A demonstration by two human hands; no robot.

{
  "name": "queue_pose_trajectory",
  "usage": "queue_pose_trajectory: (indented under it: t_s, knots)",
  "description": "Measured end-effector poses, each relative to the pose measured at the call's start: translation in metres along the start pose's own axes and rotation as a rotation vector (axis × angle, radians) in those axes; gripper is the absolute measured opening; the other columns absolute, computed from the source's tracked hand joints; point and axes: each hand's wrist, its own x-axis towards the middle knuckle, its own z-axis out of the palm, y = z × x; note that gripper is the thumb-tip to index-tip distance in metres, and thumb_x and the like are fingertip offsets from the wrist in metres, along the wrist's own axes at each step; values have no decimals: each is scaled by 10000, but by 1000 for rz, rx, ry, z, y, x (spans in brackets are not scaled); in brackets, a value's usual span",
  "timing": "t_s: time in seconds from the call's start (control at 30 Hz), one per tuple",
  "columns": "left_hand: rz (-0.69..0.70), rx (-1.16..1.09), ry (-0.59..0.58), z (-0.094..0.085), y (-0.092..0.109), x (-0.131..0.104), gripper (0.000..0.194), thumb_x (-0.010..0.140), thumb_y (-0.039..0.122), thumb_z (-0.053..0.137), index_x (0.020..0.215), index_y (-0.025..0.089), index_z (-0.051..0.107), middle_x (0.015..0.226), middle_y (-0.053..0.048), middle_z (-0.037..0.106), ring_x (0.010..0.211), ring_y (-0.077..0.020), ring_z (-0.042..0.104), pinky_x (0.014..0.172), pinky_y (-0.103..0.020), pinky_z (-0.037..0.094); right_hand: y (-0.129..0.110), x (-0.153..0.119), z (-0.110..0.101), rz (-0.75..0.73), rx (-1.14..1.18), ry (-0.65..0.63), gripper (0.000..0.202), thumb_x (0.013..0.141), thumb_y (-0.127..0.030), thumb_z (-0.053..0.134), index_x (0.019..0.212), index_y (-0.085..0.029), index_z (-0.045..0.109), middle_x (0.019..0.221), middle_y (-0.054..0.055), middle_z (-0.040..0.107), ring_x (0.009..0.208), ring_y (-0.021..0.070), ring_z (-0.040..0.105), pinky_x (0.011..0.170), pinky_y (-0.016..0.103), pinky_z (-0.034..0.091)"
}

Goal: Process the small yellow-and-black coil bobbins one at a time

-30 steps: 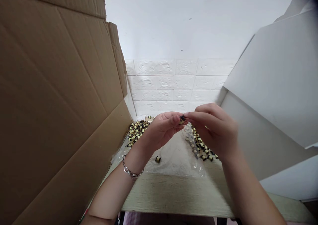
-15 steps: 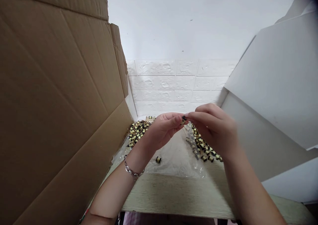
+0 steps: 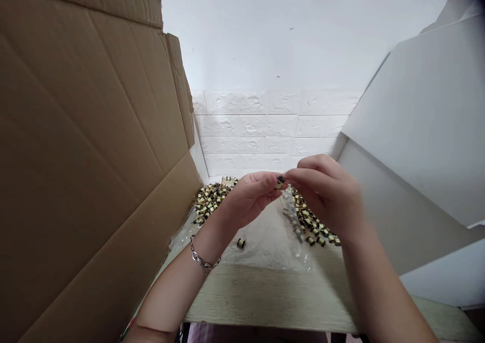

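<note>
Little has moved beyond a slight shift of my view: my left hand pinches the small spool at its thumb tip; my right hand's fingertips meet its end, their hold unclear.

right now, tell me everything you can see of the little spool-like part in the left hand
The spool-like part is small, with a dark, plastic-looking end and a pale, yellowish wrapped body. The left hand pinches it, partly covering it, above the clear plastic sheet. It appears tilted, dark end upward. The right hand has its fingertips right beside that end; whether they touch it is too small to tell.
</note>
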Motion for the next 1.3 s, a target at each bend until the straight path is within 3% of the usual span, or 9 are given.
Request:
queue_pose_trajectory:
  t_s: [0.23, 0.63, 0.8, 1.13, 1.3]
  knots:
    - [-13, -99, 2, 3, -1, -3, 270, 684, 405, 603, 689, 135, 613, 635, 10, 507, 646, -69, 460, 725, -227, 373, -4, 1, 4, -4, -14, 96, 199, 768, -133, 508, 904, -271, 553, 755, 2, 535, 665, 111, 510, 571, 251, 432]
    - [-14, -46, 58, -1, -5, -1, 275, 709, 417, 571, 746, 147, 611, 689, -13, 514, 701, -104, 478, 751, -268, 391, -3, 1, 7, -25, 43, 61, 192, 764, -132, 522, 914, -242, 567, 756, 7, 530, 668, 104, 507, 579, 236, 433]
    - [-18, -100, 47, -2, -5, -1, 230, 734, 368, 561, 728, 141, 599, 683, -10, 518, 683, -89, 474, 734, -246, 400, -2, 0, 10, -38, 54, 71, 195, 752, -125, 538, 916, -224, 570, 751, 10, 533, 665, 102, 506, 580, 234, 432]
    - [-54, -197, 57, 0, -3, 0, 212, 709, 358, 593, 711, 147, 606, 662, 1, 557, 597, -65, 490, 644, -211, 407, 0, 3, 9, -69, 19, 123, 230, 705, -263, 626, 927, -247, 569, 734, 11, 525, 643, 111, 515, 545, 246, 444]
    - [-45, -188, 63, 0, -3, -1, 209, 700, 348, 606, 706, 139, 599, 690, 7, 557, 655, -64, 502, 707, -218, 401, 1, 2, 7, -67, 10, 148, 224, 702, -214, 630, 915, -248, 573, 723, 9, 521, 623, 104, 507, 515, 236, 434]
